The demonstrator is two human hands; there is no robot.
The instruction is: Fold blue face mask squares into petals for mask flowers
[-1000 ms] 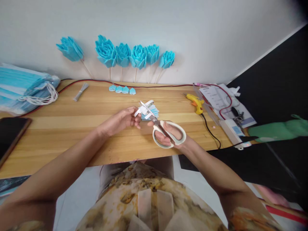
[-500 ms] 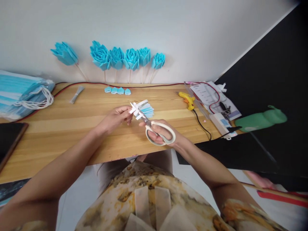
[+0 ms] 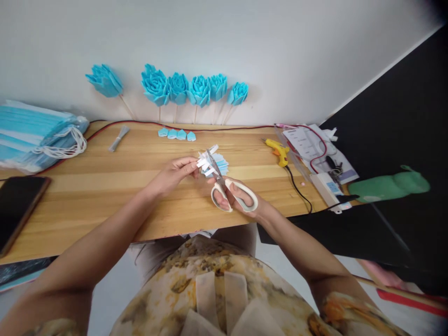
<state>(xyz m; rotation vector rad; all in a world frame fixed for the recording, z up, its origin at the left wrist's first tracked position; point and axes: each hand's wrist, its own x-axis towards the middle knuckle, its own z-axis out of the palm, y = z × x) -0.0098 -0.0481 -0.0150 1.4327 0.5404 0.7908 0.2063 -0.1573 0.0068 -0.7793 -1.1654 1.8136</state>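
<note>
My left hand (image 3: 175, 173) pinches a small folded white and blue piece of mask material (image 3: 206, 164) just above the wooden table (image 3: 105, 186). My right hand (image 3: 234, 198) grips white-handled scissors (image 3: 229, 189), fingers through the loops. The blades point up and left and sit against the held piece. A little pile of blue cut pieces (image 3: 219, 164) lies on the table right behind it.
Several blue fabric roses on sticks (image 3: 182, 88) lean on the wall. Small blue petals (image 3: 177, 135) lie below them. A stack of face masks (image 3: 38, 135) is at left, a phone (image 3: 17, 205) near the left edge, a yellow glue gun (image 3: 278, 151) and power strip (image 3: 331, 186) at right.
The scissor blades have closed in and turned more upright against the held piece. Both hands stay at the same spot on the table; the view shifted slightly.
</note>
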